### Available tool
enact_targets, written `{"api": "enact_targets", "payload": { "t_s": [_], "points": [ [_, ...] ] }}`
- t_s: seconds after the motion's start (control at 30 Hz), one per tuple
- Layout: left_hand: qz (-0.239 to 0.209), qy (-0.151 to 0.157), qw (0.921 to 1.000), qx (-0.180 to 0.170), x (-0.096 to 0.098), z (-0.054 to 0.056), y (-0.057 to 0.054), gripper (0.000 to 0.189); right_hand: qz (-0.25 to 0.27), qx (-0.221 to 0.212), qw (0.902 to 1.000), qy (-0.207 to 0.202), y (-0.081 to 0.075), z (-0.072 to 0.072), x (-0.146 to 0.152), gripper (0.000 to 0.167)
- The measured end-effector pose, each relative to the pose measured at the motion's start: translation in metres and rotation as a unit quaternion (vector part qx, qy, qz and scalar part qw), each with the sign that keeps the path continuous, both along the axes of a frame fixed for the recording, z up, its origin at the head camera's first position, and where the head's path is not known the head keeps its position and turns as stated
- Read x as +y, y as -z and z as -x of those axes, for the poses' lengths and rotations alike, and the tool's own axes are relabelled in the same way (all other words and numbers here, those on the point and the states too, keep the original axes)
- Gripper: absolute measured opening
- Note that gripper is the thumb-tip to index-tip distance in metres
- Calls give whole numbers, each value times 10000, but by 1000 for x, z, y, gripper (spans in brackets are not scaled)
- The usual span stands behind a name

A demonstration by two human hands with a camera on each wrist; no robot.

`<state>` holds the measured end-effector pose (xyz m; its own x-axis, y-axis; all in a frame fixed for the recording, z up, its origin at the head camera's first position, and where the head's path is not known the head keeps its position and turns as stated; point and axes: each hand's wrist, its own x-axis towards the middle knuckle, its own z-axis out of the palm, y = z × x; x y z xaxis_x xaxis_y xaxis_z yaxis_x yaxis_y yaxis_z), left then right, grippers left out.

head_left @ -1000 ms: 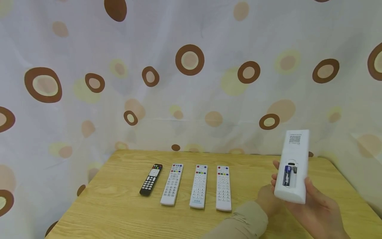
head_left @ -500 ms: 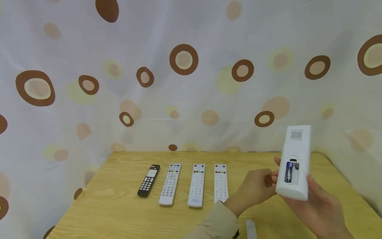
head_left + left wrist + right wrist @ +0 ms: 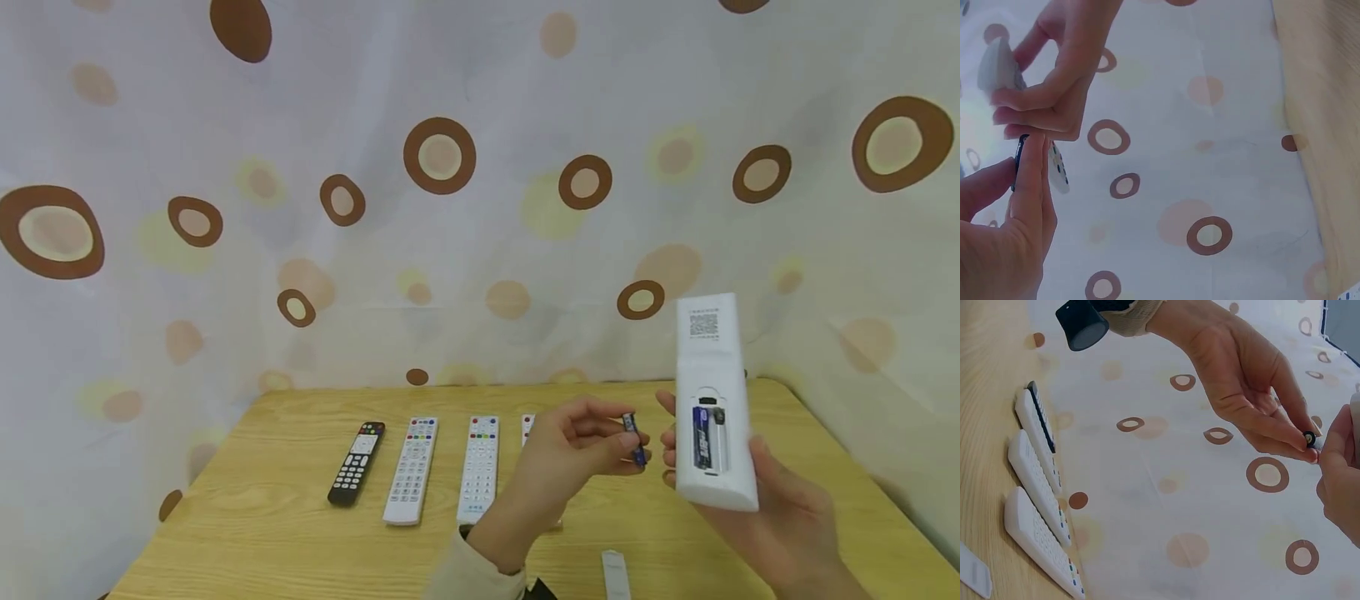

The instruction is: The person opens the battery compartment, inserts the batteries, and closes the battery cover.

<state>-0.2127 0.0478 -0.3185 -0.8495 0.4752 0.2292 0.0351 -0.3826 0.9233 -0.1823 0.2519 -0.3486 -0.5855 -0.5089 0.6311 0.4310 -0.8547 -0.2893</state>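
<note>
My right hand grips a white remote control, its back facing up towards me. The battery compartment is uncovered: one blue-and-black battery lies in its left slot, and bare compartment shows to the right. Just left of the remote, my left hand pinches a second battery between thumb and fingers. In the right wrist view, the end of that battery pokes out at the fingertips. A narrow white battery cover lies on the table below the hands.
On the wooden table a black remote and white remotes lie in a row. A further white remote is mostly behind my left hand. A curtain with brown rings hangs behind the table.
My left hand has come out from behind the white remote and moved left, showing the battery it pinches. The white cover has come into view, and the head view has turned slightly right.
</note>
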Motion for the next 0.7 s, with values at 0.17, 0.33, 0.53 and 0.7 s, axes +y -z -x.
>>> {"api": "enact_targets", "payload": {
  "t_s": [0.17,0.33,0.53,0.7],
  "points": [
    [-200,-214,9995,-155,-11,-6,-9,26,-105,72,9999,-14,-2,1,-9,53],
    [-290,-353,9986,-272,-17,-8,-13,23,-180,222,9996,54,-4,3,-16,53],
    [-299,-398,9985,-225,-23,-10,-16,20,-144,270,9995,-29,-5,4,-22,53],
    [-300,-442,9983,-244,-25,-16,-20,20,-223,237,9994,-70,-5,3,-25,53]
  ]
}}
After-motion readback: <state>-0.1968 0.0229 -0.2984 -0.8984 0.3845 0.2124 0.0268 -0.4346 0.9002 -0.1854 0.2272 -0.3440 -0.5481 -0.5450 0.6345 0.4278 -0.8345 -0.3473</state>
